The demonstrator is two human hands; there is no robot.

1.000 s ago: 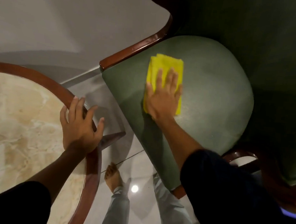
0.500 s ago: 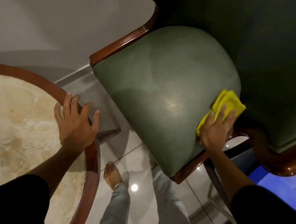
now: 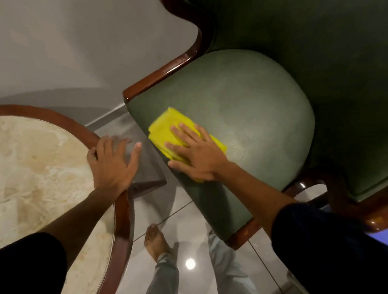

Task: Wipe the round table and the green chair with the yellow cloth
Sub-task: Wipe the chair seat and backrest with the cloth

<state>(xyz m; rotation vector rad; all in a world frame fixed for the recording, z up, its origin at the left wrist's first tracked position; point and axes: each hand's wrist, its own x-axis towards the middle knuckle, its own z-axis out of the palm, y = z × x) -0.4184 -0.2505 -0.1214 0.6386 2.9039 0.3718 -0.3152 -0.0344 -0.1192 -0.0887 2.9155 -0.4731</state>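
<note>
The green chair (image 3: pixel 255 109) has a padded seat and a dark wooden frame, and fills the upper right. A folded yellow cloth (image 3: pixel 166 129) lies on the seat's front left edge. My right hand (image 3: pixel 195 151) presses flat on the cloth, fingers spread. The round table (image 3: pixel 26 169) has a pale marble top and a brown wooden rim at the lower left. My left hand (image 3: pixel 112 164) rests on the table's rim, fingers spread and reaching past the edge.
A grey wall (image 3: pixel 70 35) stands behind the table and chair. Glossy floor tiles (image 3: pixel 188 249) show in the narrow gap between table and chair, with my bare foot (image 3: pixel 156 243) and trouser legs there. A wooden armrest (image 3: pixel 161 75) runs along the seat's left side.
My right hand has swept the yellow cloth from the seat's right edge back across to its front left edge. The left hand stays on the table rim.
</note>
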